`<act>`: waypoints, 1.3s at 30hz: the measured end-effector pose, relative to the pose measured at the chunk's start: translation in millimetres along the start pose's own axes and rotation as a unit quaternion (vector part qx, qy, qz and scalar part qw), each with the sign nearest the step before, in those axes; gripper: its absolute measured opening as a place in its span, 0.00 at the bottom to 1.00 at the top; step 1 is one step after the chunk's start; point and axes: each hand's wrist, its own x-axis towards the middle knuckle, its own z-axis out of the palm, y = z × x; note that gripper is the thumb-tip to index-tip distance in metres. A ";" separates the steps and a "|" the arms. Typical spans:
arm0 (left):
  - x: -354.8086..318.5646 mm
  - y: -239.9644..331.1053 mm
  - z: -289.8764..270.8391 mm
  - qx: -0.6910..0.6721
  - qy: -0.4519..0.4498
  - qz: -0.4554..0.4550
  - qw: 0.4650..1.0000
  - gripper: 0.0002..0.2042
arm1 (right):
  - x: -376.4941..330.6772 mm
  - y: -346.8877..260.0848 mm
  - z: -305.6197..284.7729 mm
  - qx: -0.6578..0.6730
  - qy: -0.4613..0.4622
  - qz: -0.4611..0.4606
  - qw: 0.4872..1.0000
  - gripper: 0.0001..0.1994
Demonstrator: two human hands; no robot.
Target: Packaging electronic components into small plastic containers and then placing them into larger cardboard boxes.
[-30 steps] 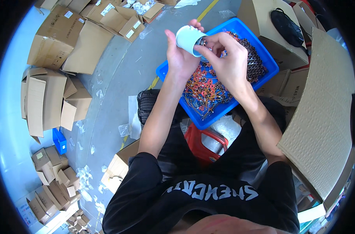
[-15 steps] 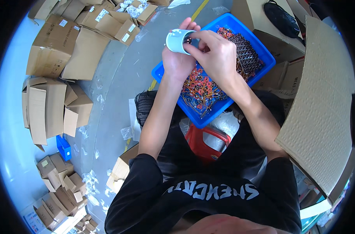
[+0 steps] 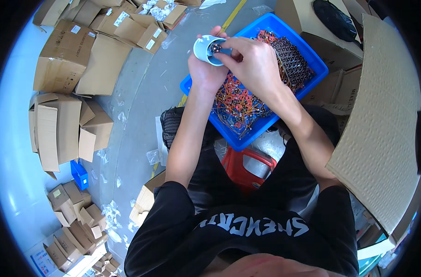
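My left hand (image 3: 206, 74) is wrapped round a light blue cup (image 3: 201, 49), tilted so that its mouth shows. At that mouth, my right hand (image 3: 256, 60) pinches a small dark round part (image 3: 215, 48) between thumb and fingers. Below both hands is a blue plastic bin (image 3: 240, 144). Loose orange and red wires (image 3: 238, 104) with small dark ends lie in its near half. Rows of dark round parts (image 3: 291, 60) are packed at its far right. The right hand and forearm hide the middle of the bin.
A large cardboard flap (image 3: 381, 120) rises close by my right forearm. Beneath the bin is a red stool (image 3: 243, 171). Open cardboard boxes (image 3: 58, 129) and plastic scraps lie along the left. A black bag (image 3: 335, 21) sits on a carton at the far right.
Both hands have shifted slightly left with the cup. The cup's mouth has turned more into view, and the dark round part now shows plainly at my right fingertips.
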 end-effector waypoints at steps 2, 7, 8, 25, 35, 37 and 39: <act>-0.6 -1.4 3.3 0.019 0.006 0.007 1.000 0.23 | 0.3 -0.8 0.0 -0.004 0.015 -0.003 1.000 0.09; -0.3 -4.2 2.9 0.060 0.025 0.041 0.997 0.24 | 1.1 -2.5 -2.2 0.032 -0.010 0.034 0.999 0.08; -0.2 -4.0 1.2 0.063 0.028 0.050 0.996 0.24 | 1.5 -2.4 -2.6 0.037 -0.018 0.029 0.999 0.08; -3.6 0.5 5.7 0.187 -0.017 0.125 0.974 0.22 | -0.5 -9.0 0.3 0.104 -0.046 0.053 0.992 0.06; -2.8 7.1 13.7 0.329 -0.064 0.140 0.932 0.22 | -2.6 -4.9 -0.8 0.165 -0.031 0.061 0.984 0.07; -2.3 8.0 16.3 0.364 -0.071 0.149 0.917 0.22 | -3.5 -4.1 -2.6 0.157 -0.018 0.058 0.986 0.07; -0.7 5.1 17.3 0.318 -0.036 0.140 0.937 0.22 | -3.4 -5.5 -2.6 0.152 -0.013 0.056 0.987 0.07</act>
